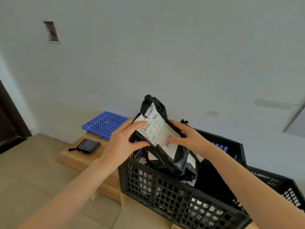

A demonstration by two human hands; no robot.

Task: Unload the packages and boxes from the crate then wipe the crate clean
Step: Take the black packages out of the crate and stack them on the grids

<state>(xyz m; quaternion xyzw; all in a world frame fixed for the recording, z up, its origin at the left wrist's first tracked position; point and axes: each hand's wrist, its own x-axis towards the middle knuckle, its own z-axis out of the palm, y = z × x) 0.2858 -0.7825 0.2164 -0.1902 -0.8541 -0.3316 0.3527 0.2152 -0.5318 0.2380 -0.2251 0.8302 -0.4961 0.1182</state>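
A black plastic mail package [166, 156] with a white shipping label stands tilted, lifted partly above the black lattice crate [175, 194]. My left hand [123, 141] grips its left edge, thumb on the label. My right hand [184, 138] grips its right edge, fingers lying across the label. More black packages [209, 180] with white labels lie inside the crate below it.
The crate sits on a low wooden platform [79, 159]. A small dark pouch [87, 146] lies on that platform to the left. A blue plastic grid panel [105, 123] rests behind it against the white wall. A second black crate [280, 185] stands at the right. Tiled floor spreads at the left.
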